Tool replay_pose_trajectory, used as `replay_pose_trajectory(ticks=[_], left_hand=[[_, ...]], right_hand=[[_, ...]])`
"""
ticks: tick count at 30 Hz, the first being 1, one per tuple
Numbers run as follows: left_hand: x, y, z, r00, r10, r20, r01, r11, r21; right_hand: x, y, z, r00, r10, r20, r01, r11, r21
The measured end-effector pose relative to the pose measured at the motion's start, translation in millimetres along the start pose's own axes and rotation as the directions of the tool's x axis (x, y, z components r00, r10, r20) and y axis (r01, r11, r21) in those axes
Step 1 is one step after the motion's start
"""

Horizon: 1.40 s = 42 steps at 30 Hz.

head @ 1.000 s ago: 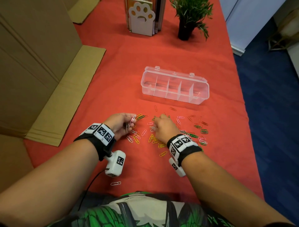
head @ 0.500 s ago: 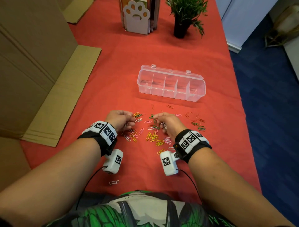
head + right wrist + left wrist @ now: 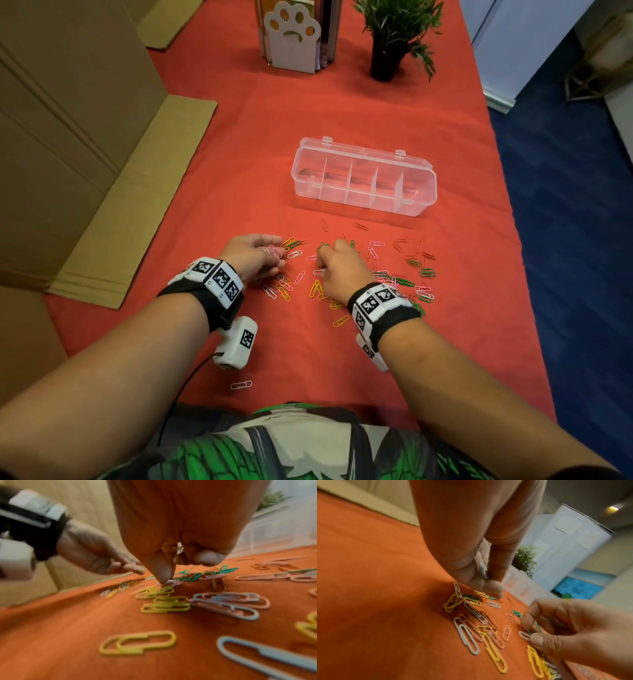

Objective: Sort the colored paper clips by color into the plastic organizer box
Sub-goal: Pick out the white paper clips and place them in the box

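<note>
Paper clips in yellow (image 3: 340,321), green (image 3: 426,273), pink and white lie scattered on the red cloth in front of the clear plastic organizer box (image 3: 363,176), which has several compartments. My left hand (image 3: 275,251) hovers over the left of the scatter. Its curled fingers hold pale clips (image 3: 482,569). My right hand (image 3: 325,255) is down on the middle of the scatter. It is curled, with a white clip (image 3: 179,548) tucked inside and its thumb (image 3: 164,577) pressing on clips near the green ones (image 3: 193,576).
A large cardboard box (image 3: 68,137) and its flap line the left. A paw-shaped book holder (image 3: 293,37) and a potted plant (image 3: 390,37) stand at the far end. One white clip (image 3: 241,384) lies near my body. The table's right edge drops to blue floor (image 3: 565,274).
My right hand has rolled its wrist and shifted slightly among the clips. The left hand has stayed over the same spot, still holding its clips.
</note>
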<state>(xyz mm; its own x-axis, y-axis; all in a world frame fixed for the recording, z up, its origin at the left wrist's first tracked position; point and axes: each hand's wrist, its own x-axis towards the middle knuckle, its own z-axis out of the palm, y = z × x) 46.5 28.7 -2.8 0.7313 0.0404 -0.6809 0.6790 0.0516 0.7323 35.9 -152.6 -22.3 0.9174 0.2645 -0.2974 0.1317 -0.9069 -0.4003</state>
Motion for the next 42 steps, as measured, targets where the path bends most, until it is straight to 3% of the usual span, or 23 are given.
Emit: replay_pose_trajectory(ticks=[4,13,15,17,19,21,24,26,28,30,31,35,38,39,42], left_hand=[[4.6,0.0,0.5,0.992,0.118,-0.039,-0.109,0.977,0.181],[12.8,0.8,0.6,0.974,0.218,-0.062,-0.172,0.888,0.426],[11.8,-1.5,5.3,0.958,0.286,-0.029,-0.215,0.781,0.586],[9.5,-2.5,10.9,0.919,0.393,0.035,-0.265,0.55,0.792],[12.4,-2.8,16.9,0.868,0.482,0.116,-0.309,0.343,0.887],[18.4,-2.6,22.4,0.849,0.493,0.19,-0.325,0.205,0.923],[24.8,-3.8,27.6,0.855,0.445,0.265,-0.317,0.047,0.947],[25.2,-4.8,28.8,0.854,0.441,0.276,-0.31,0.005,0.951],[25.9,-5.9,29.0,0.85,0.442,0.287,-0.313,-0.013,0.95],[25.7,-5.0,29.1,0.85,0.442,0.288,-0.324,0.007,0.946],[25.1,-3.6,29.1,0.853,0.448,0.269,-0.33,0.063,0.942],[22.3,1.0,24.4,0.907,0.41,0.098,-0.304,0.476,0.825],[17.2,2.5,21.6,0.973,0.226,0.045,-0.22,0.858,0.465],[13.7,3.4,20.4,0.989,0.141,0.051,-0.15,0.938,0.312],[1.2,8.7,14.3,0.99,-0.061,0.124,0.066,0.997,-0.037]], right_hand=[[-2.1,-5.9,-1.8,0.996,-0.087,-0.03,0.079,0.976,-0.203],[-3.1,-9.5,-2.4,0.977,-0.212,-0.022,0.194,0.927,-0.32],[-5.5,-13.6,-1.9,0.975,-0.221,-0.019,0.199,0.912,-0.36],[-7.5,-16.6,-3.2,0.979,-0.204,-0.022,0.181,0.908,-0.378],[-7.1,-16.6,-4.4,0.985,-0.175,-0.01,0.158,0.914,-0.374],[-3.8,-13.1,-5.4,0.993,-0.116,0.009,0.113,0.948,-0.297],[2.8,-4.6,-10.0,0.998,0.038,0.057,-0.039,0.999,0.021],[3.5,1.2,-15.9,0.989,0.125,0.077,-0.143,0.944,0.299],[-0.1,7.2,-21.0,0.969,0.219,0.111,-0.244,0.801,0.548],[-3.6,12.8,-22.1,0.951,0.285,0.117,-0.288,0.685,0.669],[-4.0,15.8,-22.2,0.945,0.308,0.111,-0.296,0.66,0.691],[-1.8,23.9,-25.4,0.924,0.377,0.061,-0.309,0.646,0.698],[-1.7,25.0,-27.0,0.914,0.395,0.092,-0.323,0.571,0.755],[-1.0,24.4,-26.3,0.914,0.385,0.126,-0.327,0.517,0.791],[-1.3,20.9,-27.8,0.921,0.311,0.233,-0.323,0.281,0.904]])
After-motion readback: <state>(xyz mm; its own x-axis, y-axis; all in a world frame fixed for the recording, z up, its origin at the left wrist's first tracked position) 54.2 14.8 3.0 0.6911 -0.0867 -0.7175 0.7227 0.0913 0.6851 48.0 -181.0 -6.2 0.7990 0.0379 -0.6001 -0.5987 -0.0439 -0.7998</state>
